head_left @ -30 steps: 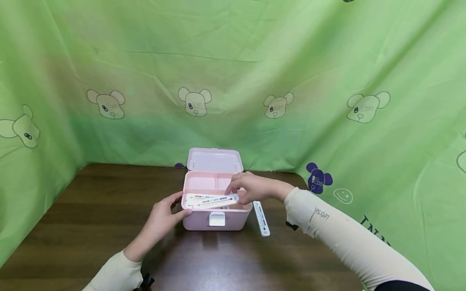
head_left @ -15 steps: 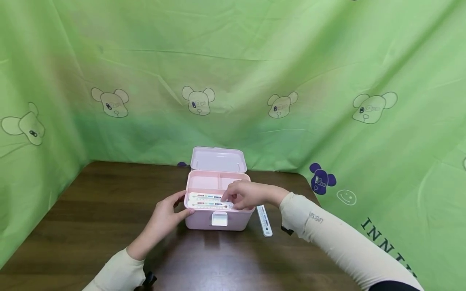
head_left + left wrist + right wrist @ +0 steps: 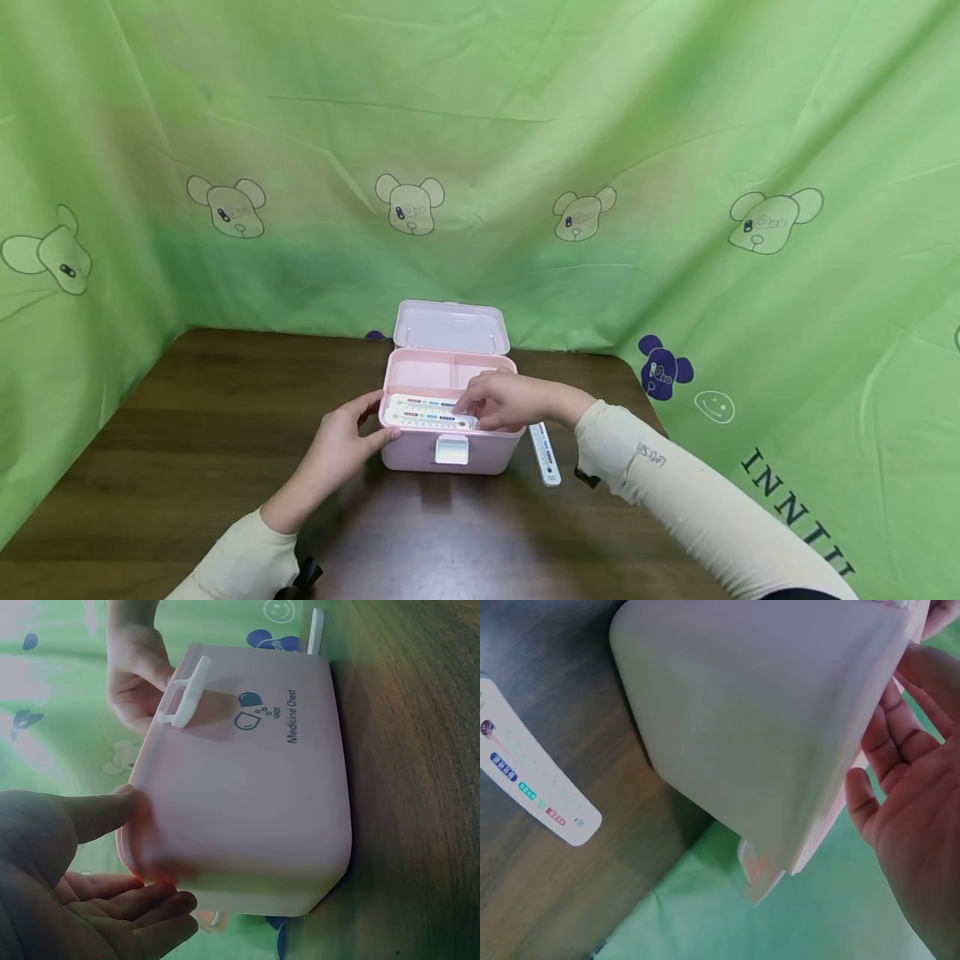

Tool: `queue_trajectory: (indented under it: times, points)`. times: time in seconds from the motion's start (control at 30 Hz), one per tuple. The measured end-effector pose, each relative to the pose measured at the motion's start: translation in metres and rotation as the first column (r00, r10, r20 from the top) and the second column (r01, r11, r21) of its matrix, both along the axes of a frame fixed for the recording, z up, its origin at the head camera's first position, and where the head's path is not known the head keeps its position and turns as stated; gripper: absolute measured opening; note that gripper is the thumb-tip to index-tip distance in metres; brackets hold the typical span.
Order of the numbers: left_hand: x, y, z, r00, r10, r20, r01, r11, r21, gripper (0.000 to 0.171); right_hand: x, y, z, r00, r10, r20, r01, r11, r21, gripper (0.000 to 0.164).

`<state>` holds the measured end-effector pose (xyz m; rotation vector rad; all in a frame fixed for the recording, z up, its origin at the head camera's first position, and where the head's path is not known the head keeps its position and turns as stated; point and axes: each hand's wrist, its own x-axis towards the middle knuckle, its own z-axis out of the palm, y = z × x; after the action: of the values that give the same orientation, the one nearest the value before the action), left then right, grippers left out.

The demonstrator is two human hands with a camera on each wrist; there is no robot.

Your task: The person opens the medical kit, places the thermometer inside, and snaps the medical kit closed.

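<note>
A pink medicine box [image 3: 450, 452], marked "Medicine Chest" in the left wrist view, stands with its lid [image 3: 452, 327] tipped back. Two flat white thermometers [image 3: 427, 420] with coloured labels lie side by side in its front part. My left hand [image 3: 341, 442] holds the front left corner, thumb on the front rim and fingers along the side [image 3: 217, 889]. The right hand [image 3: 510, 400] reaches over the right rim, its bent index finger and thumb at the thermometers' right ends; whether it pinches one, I cannot tell. Another thermometer [image 3: 536, 769] lies on the table beside the box.
The box's back part is split by a divider [image 3: 452, 369]. A white latch [image 3: 452, 449] hangs at its front. The dark wooden table [image 3: 247, 417] meets a green printed cloth [image 3: 480, 125] behind and at the sides.
The right hand has lowered a slanted thermometer into the box, where it now lies flat alongside the other. During the last half second the hands barely move. The left hand keeps the corner.
</note>
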<state>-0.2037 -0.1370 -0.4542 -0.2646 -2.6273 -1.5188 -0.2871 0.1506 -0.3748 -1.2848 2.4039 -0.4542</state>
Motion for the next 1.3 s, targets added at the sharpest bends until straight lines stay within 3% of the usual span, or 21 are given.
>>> queue_trajectory:
  times: [0.13,0.33,0.57,0.67,1.0,1.17,1.3]
  points:
    - [0.000,-0.001,0.000,1.000,0.002,-0.002,-0.002,1.000,0.005,0.066,0.003,0.002,0.002,0.998,-0.052,0.044,0.053,0.998,-0.018,0.035]
    - [0.000,-0.001,0.001,1.000,-0.002,-0.003,0.002,1.000,0.015,0.066,0.009,0.013,-0.004,0.996,-0.091,0.015,0.092,0.987,-0.128,0.033]
    - [0.000,0.000,0.001,1.000,0.004,-0.004,-0.004,1.000,0.014,0.066,0.019,0.027,-0.008,0.974,-0.223,-0.032,0.204,0.933,-0.298,0.032]
    - [0.001,0.000,0.000,1.000,0.003,-0.004,-0.003,1.000,0.017,0.066,0.025,0.032,-0.007,0.950,-0.302,-0.076,0.254,0.892,-0.373,0.031]
    - [0.000,-0.001,0.000,1.000,-0.002,-0.021,0.003,1.000,0.022,0.065,0.042,0.050,-0.003,0.826,-0.542,-0.154,0.363,0.721,-0.591,0.027]
    - [0.002,0.000,0.001,1.000,0.000,-0.031,0.001,1.000,0.014,0.064,0.055,0.061,-0.010,0.784,-0.591,-0.191,0.354,0.678,-0.644,0.027]
    - [0.002,-0.001,0.001,1.000,-0.002,-0.030,0.002,1.000,0.013,0.064,0.068,0.070,-0.020,0.758,-0.629,-0.172,0.362,0.625,-0.691,0.030]
